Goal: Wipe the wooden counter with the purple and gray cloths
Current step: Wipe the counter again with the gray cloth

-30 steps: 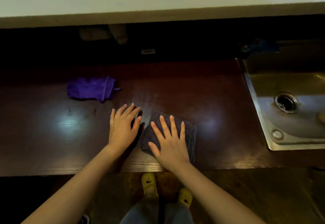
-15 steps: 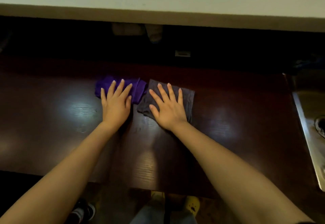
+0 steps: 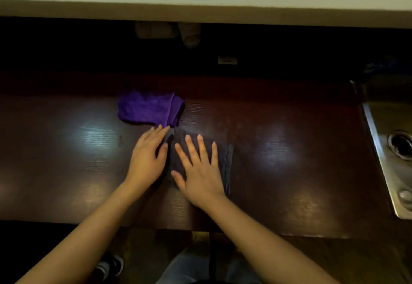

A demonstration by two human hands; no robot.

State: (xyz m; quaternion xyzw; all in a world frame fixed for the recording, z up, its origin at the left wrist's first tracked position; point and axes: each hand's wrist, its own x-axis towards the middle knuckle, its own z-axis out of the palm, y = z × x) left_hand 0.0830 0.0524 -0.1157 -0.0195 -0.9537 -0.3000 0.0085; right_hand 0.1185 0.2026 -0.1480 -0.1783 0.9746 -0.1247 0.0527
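A dark wooden counter [image 3: 278, 183] fills the middle of the view. A crumpled purple cloth [image 3: 149, 109] lies on it, left of centre and toward the back. My left hand [image 3: 148, 158] rests flat on the bare wood just in front of that cloth, fingertips almost at its near edge, holding nothing. A folded gray cloth [image 3: 225, 161] lies right beside it. My right hand [image 3: 199, 172] presses flat on the gray cloth with fingers spread, covering most of it.
A steel sink [image 3: 392, 156] with a round drain is set into the counter at the right edge. A pale upper ledge [image 3: 200, 11] overhangs the dark back of the counter. Shoes and floor show below the counter's front edge.
Both hands have slid back toward me. The gray cloth came along under my right hand; my left hand left the purple cloth, which stays at the back.
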